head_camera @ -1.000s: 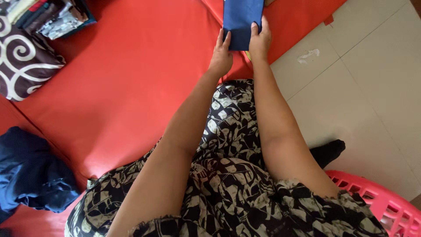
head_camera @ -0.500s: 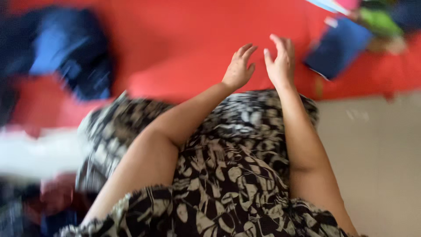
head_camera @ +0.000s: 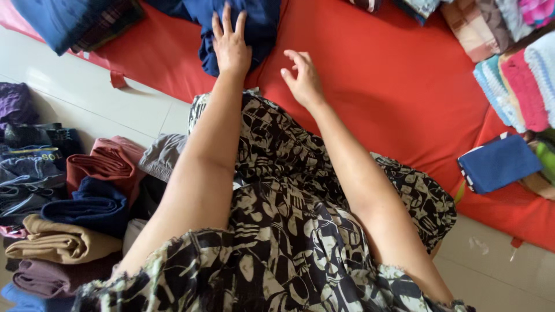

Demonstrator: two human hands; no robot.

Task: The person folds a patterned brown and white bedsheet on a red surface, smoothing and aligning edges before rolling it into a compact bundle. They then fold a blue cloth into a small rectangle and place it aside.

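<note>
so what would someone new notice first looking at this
Probably the big bright red cushioned surface filling the upper half, with the left hand flat on a crumpled dark blue garment near the top edge and the right hand open just above the red. Next, the stack of folded pastel cloths at far right with a folded blue cloth below it. At left, rolled and folded clothes lie piled on the pale tiled floor.

Red mattress, folded blue cloth, towel stack, rolled clothes on floor
</note>
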